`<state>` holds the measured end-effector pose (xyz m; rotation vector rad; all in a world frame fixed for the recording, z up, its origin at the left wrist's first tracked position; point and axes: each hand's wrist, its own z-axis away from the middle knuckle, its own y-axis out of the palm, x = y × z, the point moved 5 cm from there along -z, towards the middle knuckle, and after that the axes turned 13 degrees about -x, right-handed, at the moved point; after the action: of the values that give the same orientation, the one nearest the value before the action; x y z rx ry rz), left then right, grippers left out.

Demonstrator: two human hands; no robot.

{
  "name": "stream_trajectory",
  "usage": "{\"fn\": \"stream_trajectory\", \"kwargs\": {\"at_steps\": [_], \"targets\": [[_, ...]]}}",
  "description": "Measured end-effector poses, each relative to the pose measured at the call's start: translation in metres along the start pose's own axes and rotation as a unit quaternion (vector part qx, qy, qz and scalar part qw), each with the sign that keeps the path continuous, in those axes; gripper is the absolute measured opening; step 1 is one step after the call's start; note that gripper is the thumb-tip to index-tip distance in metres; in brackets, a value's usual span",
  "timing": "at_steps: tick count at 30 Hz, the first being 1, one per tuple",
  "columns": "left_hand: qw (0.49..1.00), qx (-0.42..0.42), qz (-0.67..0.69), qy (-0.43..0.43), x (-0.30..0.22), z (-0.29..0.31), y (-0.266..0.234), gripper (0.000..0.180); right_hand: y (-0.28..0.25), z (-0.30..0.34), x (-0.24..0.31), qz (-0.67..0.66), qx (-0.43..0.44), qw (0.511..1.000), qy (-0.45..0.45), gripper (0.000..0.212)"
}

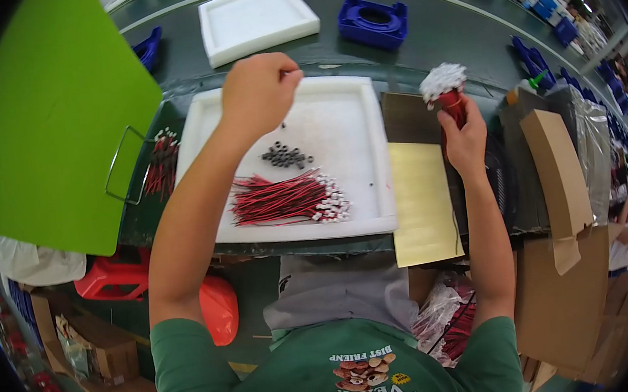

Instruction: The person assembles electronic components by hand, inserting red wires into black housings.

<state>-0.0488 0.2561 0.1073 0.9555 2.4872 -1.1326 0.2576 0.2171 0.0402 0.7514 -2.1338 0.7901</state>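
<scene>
My left hand is raised over the far side of a white foam tray, its fingers curled into a pinch; what they hold, if anything, is hidden. My right hand, to the right of the tray, is closed around an upright bundle of red wires topped with white connectors. Inside the tray lies a pile of red and black wires with white connectors at their right ends. Just beyond that pile sit several small dark grey cylindrical pieces.
A yellow sheet lies right of the tray, near an open cardboard box. A large green panel stands at left, beside more wires. Beyond are another foam tray and a blue plastic housing.
</scene>
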Motion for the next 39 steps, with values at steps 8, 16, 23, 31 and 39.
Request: {"fn": "stream_trajectory", "kwargs": {"at_steps": [8, 16, 23, 31, 39], "targets": [[0.971, 0.215, 0.049, 0.092, -0.075, 0.004, 0.160, 0.017, -0.069, 0.006, 0.028, -0.237, -0.078, 0.958, 0.138, 0.020], [0.942, 0.037, 0.300, 0.147, -0.176, 0.078, 0.101, 0.053, -0.024, 0.044, -0.044, -0.065, -0.293, 0.949, 0.094, 0.041], [0.973, 0.213, 0.015, 0.085, -0.158, 0.061, 0.122, 0.056, -0.028, 0.031, -0.021, -0.053, -0.283, 0.956, 0.047, 0.041], [0.974, 0.186, 0.109, -0.070, -0.083, -0.025, 0.094, 0.043, -0.117, -0.011, 0.056, -0.262, -0.295, 0.918, 0.044, 0.019], [0.918, 0.120, 0.241, -0.291, -0.039, -0.003, 0.062, 0.032, -0.113, 0.000, 0.087, -0.158, -0.001, 0.983, 0.097, 0.026]]}}
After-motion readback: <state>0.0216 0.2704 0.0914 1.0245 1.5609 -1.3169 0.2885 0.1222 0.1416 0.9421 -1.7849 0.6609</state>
